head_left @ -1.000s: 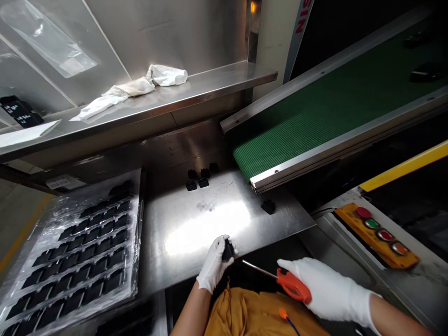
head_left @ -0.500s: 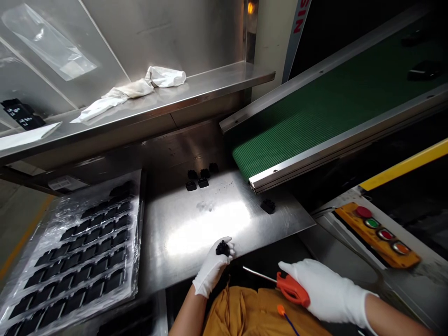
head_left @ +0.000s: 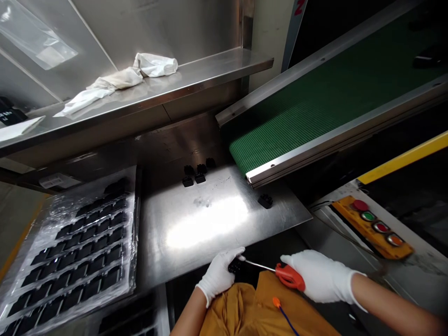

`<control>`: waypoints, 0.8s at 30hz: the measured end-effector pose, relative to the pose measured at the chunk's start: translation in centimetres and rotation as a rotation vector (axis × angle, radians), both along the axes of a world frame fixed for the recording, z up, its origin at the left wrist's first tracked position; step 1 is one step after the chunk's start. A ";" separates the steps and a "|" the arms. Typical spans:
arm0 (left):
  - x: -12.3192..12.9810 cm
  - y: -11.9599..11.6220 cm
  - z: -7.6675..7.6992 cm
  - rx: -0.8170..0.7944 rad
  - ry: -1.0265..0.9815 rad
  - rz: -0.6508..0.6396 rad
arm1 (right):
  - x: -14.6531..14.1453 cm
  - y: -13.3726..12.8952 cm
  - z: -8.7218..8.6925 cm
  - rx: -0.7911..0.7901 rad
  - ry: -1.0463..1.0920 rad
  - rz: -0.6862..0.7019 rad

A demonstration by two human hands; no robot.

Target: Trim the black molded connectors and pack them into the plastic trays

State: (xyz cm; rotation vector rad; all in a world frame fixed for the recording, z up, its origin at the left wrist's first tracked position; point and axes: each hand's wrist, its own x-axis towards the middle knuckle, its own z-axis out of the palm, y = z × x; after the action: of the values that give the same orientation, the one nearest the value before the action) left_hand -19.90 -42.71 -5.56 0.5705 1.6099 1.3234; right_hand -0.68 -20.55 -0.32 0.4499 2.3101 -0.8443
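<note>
Left hand (head_left: 219, 275): curled around 1 black part (head_left: 234, 268), off the table's (head_left: 161, 210) near edge
Right hand (head_left: 320, 275): wrapped round orange-handled tool (head_left: 291, 277)
Left tray (head_left: 130, 266): rows already laid
Table: 6 loose parts (head_left: 265, 201) remain

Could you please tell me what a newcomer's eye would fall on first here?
Probably the green conveyor belt, running from the upper right to the metal table. Next might come the red-orange-handled tool in the gloved right hand, its shaft pointing toward the black part in the left hand. At lower left, rows of black pieces sit in a clear plastic tray.
</note>
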 end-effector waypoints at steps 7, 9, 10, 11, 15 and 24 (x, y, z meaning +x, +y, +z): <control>0.2 0.8 0.7 0.025 -0.518 0.212 | -0.3 -0.4 -0.1 0.004 0.040 0.046; 0.3 1.1 0.6 0.082 -0.656 0.294 | -0.4 -0.6 0.0 0.021 0.051 0.023; 0.3 1.3 0.5 0.079 -0.653 0.296 | -0.5 -0.6 0.0 0.025 0.052 0.014; 0.3 1.4 0.4 0.055 -0.596 0.277 | -0.5 -0.7 0.0 0.027 0.051 0.009; 0.0 1.5 -0.3 -0.055 -0.165 0.186 | -0.5 -1.0 0.2 0.041 0.052 0.025; 0.1 2.6 0.9 0.017 -0.446 0.400 | -1.0 -1.4 0.8 0.088 0.046 0.036</control>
State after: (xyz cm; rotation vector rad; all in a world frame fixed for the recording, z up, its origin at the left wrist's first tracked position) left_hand -19.84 -40.15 -4.62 -0.0524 1.3767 1.6202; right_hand -1.67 -21.91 0.47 0.4294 2.3977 -0.7454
